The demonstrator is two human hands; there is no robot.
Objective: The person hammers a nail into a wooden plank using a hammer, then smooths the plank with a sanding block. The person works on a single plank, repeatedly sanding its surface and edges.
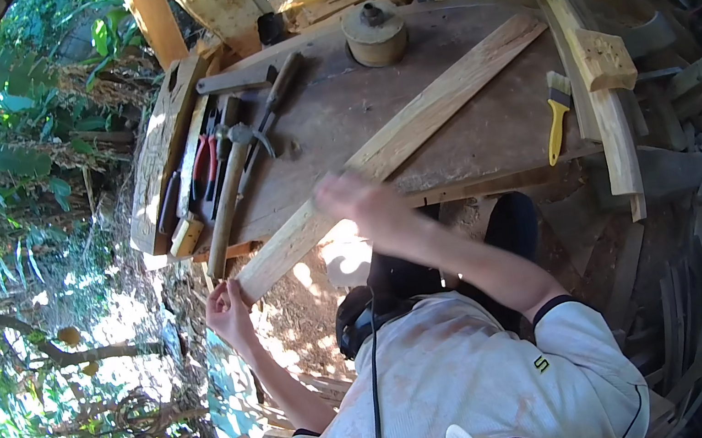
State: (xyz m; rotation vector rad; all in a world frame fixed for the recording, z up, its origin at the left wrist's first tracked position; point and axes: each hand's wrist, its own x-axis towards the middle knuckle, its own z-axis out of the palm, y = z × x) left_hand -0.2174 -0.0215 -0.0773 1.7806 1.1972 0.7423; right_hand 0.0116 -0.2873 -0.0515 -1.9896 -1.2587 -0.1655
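Note:
A long pale wooden plank (pixel 410 130) lies slantwise across the dark workbench (pixel 467 135), with its near end sticking out past the bench's front edge. My left hand (pixel 228 314) grips that near end with curled fingers. My right hand (pixel 357 201) is on top of the plank near the bench edge. It is blurred by motion, so I cannot tell whether it holds anything.
On the bench's left lie a hammer (pixel 233 188), red-handled pliers (pixel 207 164) and other hand tools. A round wooden block (pixel 376 34) stands at the back, and a yellow-handled brush (pixel 557 119) lies on the right beside curved timbers (pixel 592 77). Foliage fills the left and scrap wood the right.

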